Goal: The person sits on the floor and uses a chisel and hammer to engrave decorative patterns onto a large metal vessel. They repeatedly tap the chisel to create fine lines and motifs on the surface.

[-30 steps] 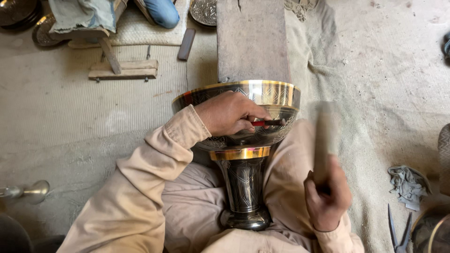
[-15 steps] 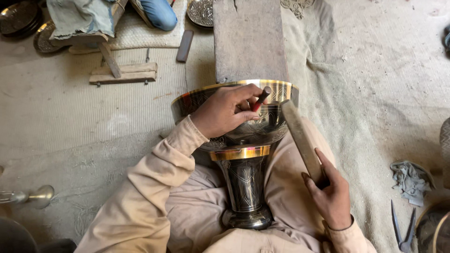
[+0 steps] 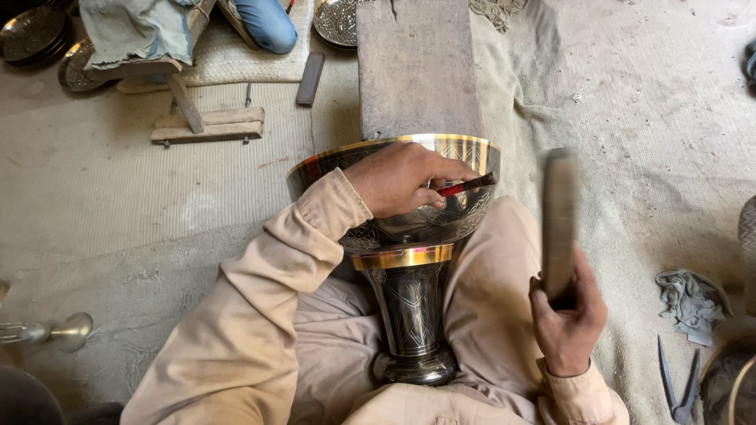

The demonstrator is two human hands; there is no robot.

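no package, label or sign shows in the view. the metal goblet [image 3: 409, 260], a wide-bowled vessel on a tall stem, lies tilted across the person's lap with its round foot toward the body and its bowl toward a flat stone slab [image 3: 416, 67] on the floor. its dark surface carries fine engraved patterns, with a bright gold band at the rim and another where bowl meets stem. the left hand [image 3: 402, 179] rests on the upper side of the bowl, its fingers curled and pinching a thin red-and-dark chisel [image 3: 466, 186] whose tip points out over the bowl toward the right. the right hand [image 3: 568, 315] is off to the right of the goblet, apart from it, closed tight around the lower end of a flat wooden mallet [image 3: 559, 220] that stands upright and blurred. a pair of shears [image 3: 677, 386] and a crumpled rag [image 3: 693, 295] lie on the floor to the right, well apart from the goblet. engraved round trays [image 3: 31, 35] sit at the top left beside a low wooden stool [image 3: 201, 122].
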